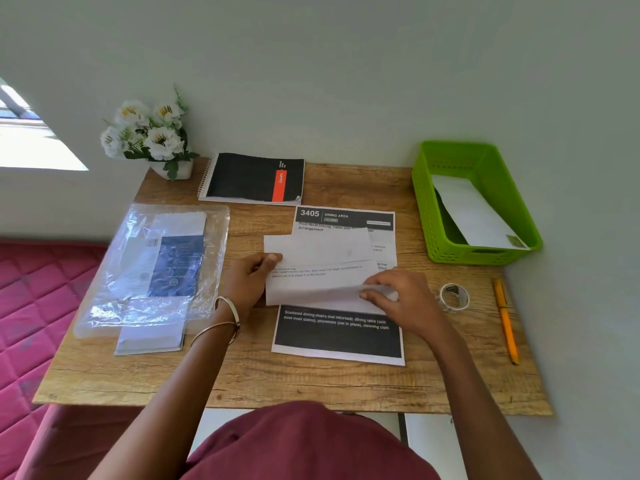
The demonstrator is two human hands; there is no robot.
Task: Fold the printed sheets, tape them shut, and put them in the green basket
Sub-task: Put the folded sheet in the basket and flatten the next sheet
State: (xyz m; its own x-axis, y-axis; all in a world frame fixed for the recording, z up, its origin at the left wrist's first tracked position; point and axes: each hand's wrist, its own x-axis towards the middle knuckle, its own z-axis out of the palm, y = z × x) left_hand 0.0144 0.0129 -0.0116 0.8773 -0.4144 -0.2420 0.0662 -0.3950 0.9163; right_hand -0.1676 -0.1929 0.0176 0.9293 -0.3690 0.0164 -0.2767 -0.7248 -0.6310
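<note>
White folded sheet (322,268) hides flat sheet's (341,336) middle (right hand (394,294) pinching fold).

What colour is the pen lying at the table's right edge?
Orange-yellow; the pen shows clearly in the head view.

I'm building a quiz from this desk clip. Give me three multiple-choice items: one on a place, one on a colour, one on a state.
1. Where is the tape roll?
A. in the basket
B. between the right hand and the pen
C. on the notebook

2. What colour is the pen?
A. blue
B. black
C. orange

3. What does the basket hold?
A. one folded sheet
B. the notebook
C. flowers

Key: 1 B, it lies on the table right of the right hand; 2 C, its barrel is orange; 3 A, a folded sheet lies inside.
</note>
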